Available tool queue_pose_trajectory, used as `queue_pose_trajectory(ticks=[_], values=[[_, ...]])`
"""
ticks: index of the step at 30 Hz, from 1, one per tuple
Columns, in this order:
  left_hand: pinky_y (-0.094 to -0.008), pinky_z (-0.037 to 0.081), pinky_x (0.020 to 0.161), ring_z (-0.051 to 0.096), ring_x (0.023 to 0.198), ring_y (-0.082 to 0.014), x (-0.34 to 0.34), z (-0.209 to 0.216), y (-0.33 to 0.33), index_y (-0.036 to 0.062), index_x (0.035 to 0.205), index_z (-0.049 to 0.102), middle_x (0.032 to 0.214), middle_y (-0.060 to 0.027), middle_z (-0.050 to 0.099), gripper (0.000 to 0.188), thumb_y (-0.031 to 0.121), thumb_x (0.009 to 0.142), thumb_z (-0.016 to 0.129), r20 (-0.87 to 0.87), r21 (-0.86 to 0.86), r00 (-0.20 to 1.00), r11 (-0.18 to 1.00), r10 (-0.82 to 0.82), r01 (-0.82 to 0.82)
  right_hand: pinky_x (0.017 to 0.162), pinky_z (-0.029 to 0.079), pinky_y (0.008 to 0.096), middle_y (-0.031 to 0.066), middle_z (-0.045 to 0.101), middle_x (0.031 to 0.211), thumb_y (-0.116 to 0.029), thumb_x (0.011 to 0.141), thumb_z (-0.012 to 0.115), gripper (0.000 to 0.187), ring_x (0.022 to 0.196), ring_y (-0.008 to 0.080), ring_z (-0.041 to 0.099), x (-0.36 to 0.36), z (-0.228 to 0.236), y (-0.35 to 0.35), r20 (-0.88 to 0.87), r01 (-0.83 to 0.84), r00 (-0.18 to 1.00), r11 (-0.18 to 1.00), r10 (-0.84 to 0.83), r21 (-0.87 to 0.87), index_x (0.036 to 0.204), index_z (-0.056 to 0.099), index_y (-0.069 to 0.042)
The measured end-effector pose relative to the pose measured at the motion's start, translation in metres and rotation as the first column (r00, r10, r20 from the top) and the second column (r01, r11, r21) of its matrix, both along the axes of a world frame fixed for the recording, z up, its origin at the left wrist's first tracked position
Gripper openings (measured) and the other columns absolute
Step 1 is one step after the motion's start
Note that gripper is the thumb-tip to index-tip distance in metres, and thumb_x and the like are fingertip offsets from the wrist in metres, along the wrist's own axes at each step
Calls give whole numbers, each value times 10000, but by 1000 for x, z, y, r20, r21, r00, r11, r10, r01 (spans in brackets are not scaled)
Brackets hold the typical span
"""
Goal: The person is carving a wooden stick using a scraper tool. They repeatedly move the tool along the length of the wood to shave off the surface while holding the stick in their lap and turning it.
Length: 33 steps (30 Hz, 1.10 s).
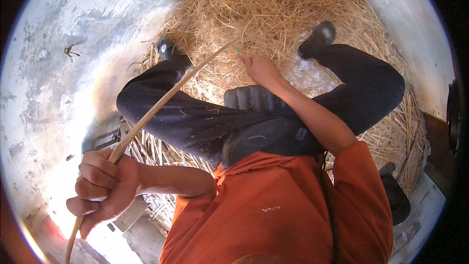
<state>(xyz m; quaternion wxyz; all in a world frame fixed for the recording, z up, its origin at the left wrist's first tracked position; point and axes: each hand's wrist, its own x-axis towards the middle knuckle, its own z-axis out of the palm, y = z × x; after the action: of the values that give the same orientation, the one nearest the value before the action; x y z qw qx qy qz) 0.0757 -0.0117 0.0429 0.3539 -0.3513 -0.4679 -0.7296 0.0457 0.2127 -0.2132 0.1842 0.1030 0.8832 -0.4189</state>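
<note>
My left hand (110,181), at the lower left, is closed round a long, thin, pale strip (155,108) that looks like split cane or bamboo. The strip slants up across my left leg to the middle of the fibre heap, and its lower end sticks out below the fist. Beyond my lap, my right hand (261,71) is closed, thumb and fingers pressed together. A small green tip (238,50) shows at those fingers, close beside the strip's far end; the rest of what they hold is hidden. Whether the right hand touches the strip I cannot tell.
Fine straw-like shavings (264,0) cover the floor ahead, around my dark shoes. A black ribbed object (251,97) and a dark mesh piece (264,137) lie between my legs. Stained pale walls (53,68) rise at both sides. Longer strips (391,137) lie at the right.
</note>
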Motion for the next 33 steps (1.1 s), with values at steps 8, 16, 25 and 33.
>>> queue_pose_trajectory(ticks=[8,16,25,33], values=[[-193,85,328,124,345,-25,5,-3,-2,166,597,287,428,70,198,523,618,846,372,99,-37,930,935,355,-353,619,438,467,265,548,627,-414,944,317,589,611,396,565,0,-4,-13,-87,-119,989,993,117,-12,719,570,68],[-182,109,321,127,340,-25,0,-2,-16,165,587,291,425,73,195,521,604,855,377,60,20,998,1000,-8,7,767,442,494,286,593,834,-422,939,263,568,814,431,587,-14,-88,56,-58,67,997,945,-51,320,886,618,18],[-182,110,311,129,331,-22,4,-2,-4,167,594,288,426,69,201,516,602,855,377,51,57,995,994,86,-89,775,437,480,307,584,855,-447,931,291,610,844,441,575,-23,20,-8,-103,-167,981,986,167,4,883,608,72],[-172,104,292,151,319,-8,0,-2,2,167,590,257,427,65,231,507,570,874,376,24,29,1000,999,-17,16,829,423,475,297,586,922,-426,932,279,589,894,438,557,-35,-78,32,43,51,997,970,-62,236,932,606,63]])
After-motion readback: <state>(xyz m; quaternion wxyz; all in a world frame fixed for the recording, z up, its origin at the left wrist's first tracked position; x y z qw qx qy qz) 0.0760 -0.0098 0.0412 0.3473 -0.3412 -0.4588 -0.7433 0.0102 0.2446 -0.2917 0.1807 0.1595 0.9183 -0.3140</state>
